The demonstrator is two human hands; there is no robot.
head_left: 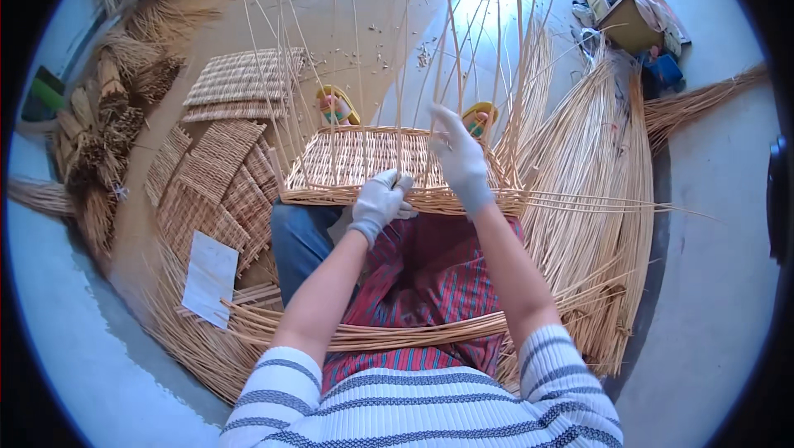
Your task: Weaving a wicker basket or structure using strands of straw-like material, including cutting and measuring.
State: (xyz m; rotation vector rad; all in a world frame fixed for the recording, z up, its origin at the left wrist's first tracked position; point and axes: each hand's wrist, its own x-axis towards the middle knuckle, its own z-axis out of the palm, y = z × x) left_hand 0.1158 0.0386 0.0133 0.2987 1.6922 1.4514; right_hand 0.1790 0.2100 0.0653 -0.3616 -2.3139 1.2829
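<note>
A half-woven wicker basket [372,157] rests across my knees, with long willow rods [356,35] standing up from its sides. My left hand [382,202], in a pale work glove, is closed on the middle of its near edge, thumb and fingers together there. Above the basket, right of centre, my right hand [461,159] is raised in a matching glove, fingers stretched and apart, close to the upright rods. I see nothing held in it. Loose weaver ends [612,202] stick out past the basket's right corner.
Several woven panels [219,159] lie on the floor at left, with a white sheet [208,278] nearby. Rod bundles [107,134] line the left wall. A large pale rod pile [579,192] spreads at right. More rods [413,334] cross my lap. A box [633,22] stands far right.
</note>
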